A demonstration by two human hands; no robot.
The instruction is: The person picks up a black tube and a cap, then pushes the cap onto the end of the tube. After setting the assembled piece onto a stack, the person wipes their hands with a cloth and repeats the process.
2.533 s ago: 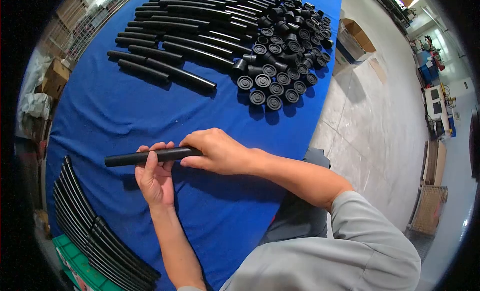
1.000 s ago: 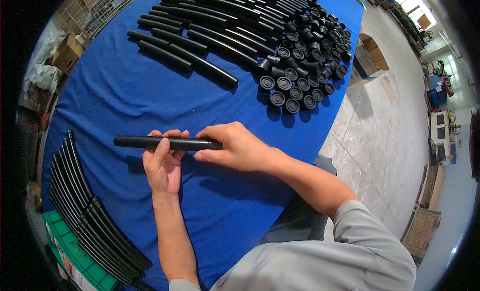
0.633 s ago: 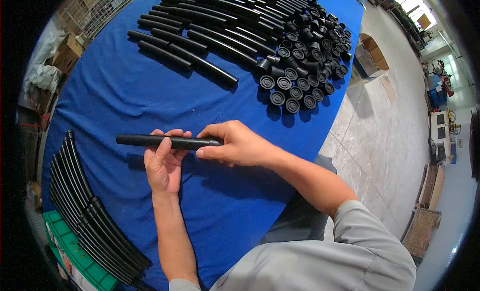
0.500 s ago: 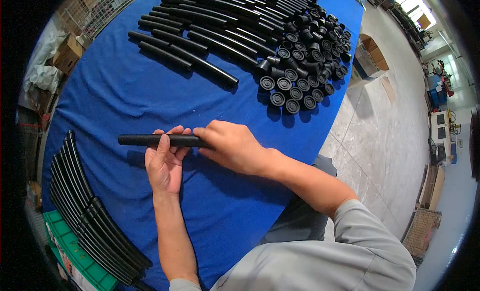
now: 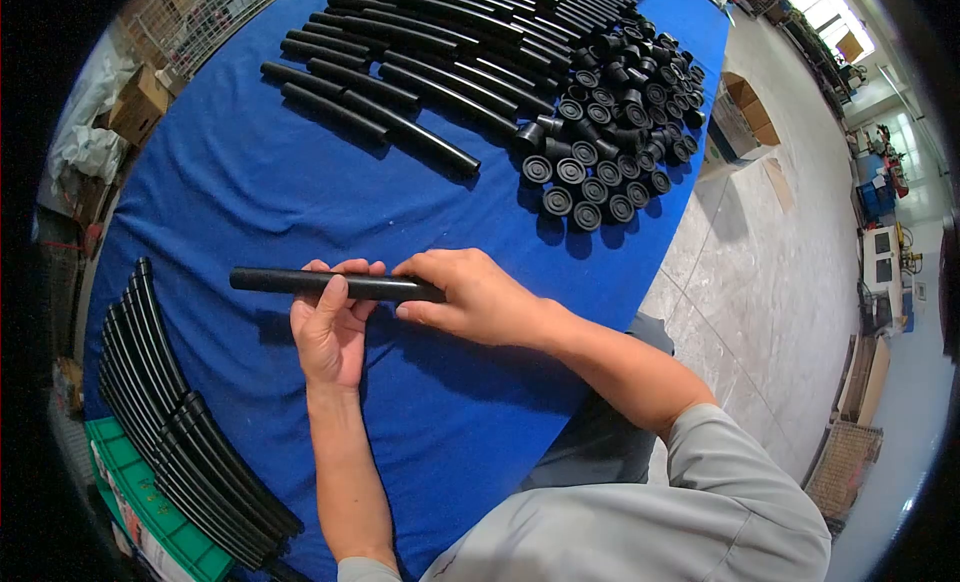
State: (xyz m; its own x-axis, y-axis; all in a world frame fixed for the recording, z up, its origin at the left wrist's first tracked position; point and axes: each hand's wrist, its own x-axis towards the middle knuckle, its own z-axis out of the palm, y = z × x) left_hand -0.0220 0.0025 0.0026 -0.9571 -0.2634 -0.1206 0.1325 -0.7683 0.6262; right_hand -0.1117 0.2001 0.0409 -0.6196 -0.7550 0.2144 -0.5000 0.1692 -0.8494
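Note:
A black tube [image 5: 270,280] lies level across both hands above the blue cloth. My left hand [image 5: 335,327] is turned palm up, its thumb and fingers round the middle of the tube. At the tube's right end, my right hand [image 5: 475,297] grips it between thumb and fingers, covering part of that end. Beyond the hands are rows of loose black tubes [image 5: 410,132] and, to their right, a pile of round black caps [image 5: 587,215].
Stacked black tubes [image 5: 190,432] lie at the left beside a green crate [image 5: 160,512]. The blue cloth [image 5: 200,192] covers the table. An open cardboard box [image 5: 740,112] stands on the floor at the right, and another carton [image 5: 138,104] is at the upper left.
The held tube has tilted slightly, its right end lower, and shifted a little left. My right hand has moved slightly down and right, showing more of the tube's right end.

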